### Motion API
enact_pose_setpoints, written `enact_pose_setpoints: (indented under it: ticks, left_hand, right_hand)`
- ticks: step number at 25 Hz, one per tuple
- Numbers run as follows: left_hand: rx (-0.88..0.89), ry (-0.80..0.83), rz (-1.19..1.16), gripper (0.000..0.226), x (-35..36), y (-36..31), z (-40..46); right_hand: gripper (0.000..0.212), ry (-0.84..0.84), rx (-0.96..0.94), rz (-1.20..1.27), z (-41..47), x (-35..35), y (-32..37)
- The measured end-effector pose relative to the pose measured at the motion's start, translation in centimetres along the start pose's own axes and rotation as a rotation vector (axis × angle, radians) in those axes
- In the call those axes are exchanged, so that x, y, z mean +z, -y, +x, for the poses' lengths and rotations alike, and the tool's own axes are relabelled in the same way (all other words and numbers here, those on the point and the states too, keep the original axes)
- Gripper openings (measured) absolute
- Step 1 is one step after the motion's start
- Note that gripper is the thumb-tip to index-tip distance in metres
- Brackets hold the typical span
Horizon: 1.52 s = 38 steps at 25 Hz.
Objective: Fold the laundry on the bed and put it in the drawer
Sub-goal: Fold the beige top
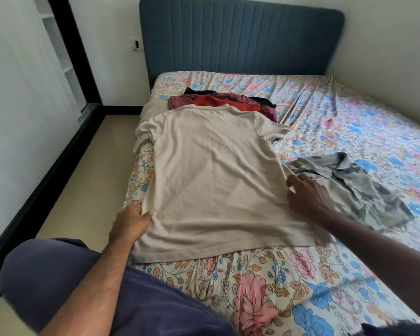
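Beige T-shirt [211, 175] lies flat, spread across bed [349, 122], collar toward 12 o'clock, hem toward 6. Left hand [129, 224] at shirt's 8 o'clock pinches side edge near hem. Right hand [306, 195] at 3 o'clock, fingers spread and relaxed, touching shirt's right edge. Crumpled grey shirt [354, 187] just beside, at 3 o'clock. Pile of maroon, red and dark clothes [226, 101] at 12 o'clock, partly under collar. Floral sheet covers bed; blue headboard [240, 37] beyond.
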State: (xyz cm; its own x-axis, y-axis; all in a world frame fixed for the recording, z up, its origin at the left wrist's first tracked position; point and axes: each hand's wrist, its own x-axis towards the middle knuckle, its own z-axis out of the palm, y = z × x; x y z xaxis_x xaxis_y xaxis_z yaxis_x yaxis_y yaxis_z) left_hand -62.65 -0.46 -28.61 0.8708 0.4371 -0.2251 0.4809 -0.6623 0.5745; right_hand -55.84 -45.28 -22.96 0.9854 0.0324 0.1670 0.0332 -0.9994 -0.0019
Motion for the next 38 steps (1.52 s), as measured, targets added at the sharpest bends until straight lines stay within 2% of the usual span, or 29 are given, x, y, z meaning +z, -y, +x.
enact_pose_setpoints:
  ticks: [3,6,9,12,14,16,18,19,22,26,28,31,34,37,38]
  left_hand:
    - [-0.052,-0.031,-0.025,0.025,-0.5,0.4,1.4]
    - [-0.021,-0.097,-0.149,0.009,-0.7,-0.4,3.8]
    - [0.007,-0.136,-0.135,0.025,-0.2,-3.0,8.1]
    - [-0.026,-0.172,-0.050,0.036,0.6,-5.9,12.5]
    - [-0.033,-0.182,0.001,0.042,0.9,-8.0,14.7]
    - [0.028,-0.171,0.039,0.036,1.0,-8.8,16.4]
    - [0.061,-0.161,-0.029,0.025,0.6,-8.1,17.7]
    - [0.051,-0.154,-0.116,0.026,0.2,-7.3,18.3]
    - [-0.021,-0.214,-0.358,0.044,-0.7,-5.5,19.2]
    - [-0.041,-0.203,-0.616,0.039,0.0,-4.0,18.9]
    - [-0.048,-0.158,-0.746,0.039,0.2,-3.4,19.3]
    - [0.002,-0.122,-0.685,0.038,0.0,-3.8,20.0]
    - [0.094,-0.089,-0.497,0.043,-0.4,-4.1,20.2]
    - [0.130,0.040,-0.381,0.047,-0.5,-5.0,18.4]
    - [0.142,0.052,-0.303,0.046,-0.4,-5.3,17.7]
  right_hand:
    - [0.021,0.052,0.051,-0.154,4.1,0.8,0.0]
    - [0.017,0.054,0.124,0.024,8.1,0.4,0.3]
    - [0.024,0.050,0.210,0.203,12.9,0.4,0.4]
    - [0.023,0.099,0.303,0.239,16.5,1.8,1.1]
    - [0.030,0.160,0.370,0.267,18.4,3.7,1.4]
    - [0.035,0.241,0.396,0.240,19.1,4.6,1.6]
    - [0.032,0.193,0.448,0.201,20.4,5.0,1.8]
    - [0.035,0.129,0.460,0.189,21.4,5.0,2.4]
    - [0.040,-0.042,0.289,0.219,24.0,3.9,6.8]
    - [0.035,0.041,-0.179,0.339,27.8,4.0,20.4]
    - [0.039,0.066,-0.456,0.304,29.1,4.5,28.2]
    - [0.040,0.111,-0.709,0.203,30.6,5.0,38.0]
    - [0.045,0.172,-0.734,0.157,31.8,5.9,45.1]
    - [0.065,0.297,-0.576,0.071,32.6,8.5,47.0]
    - [0.063,0.320,-0.534,0.031,32.6,9.6,47.1]
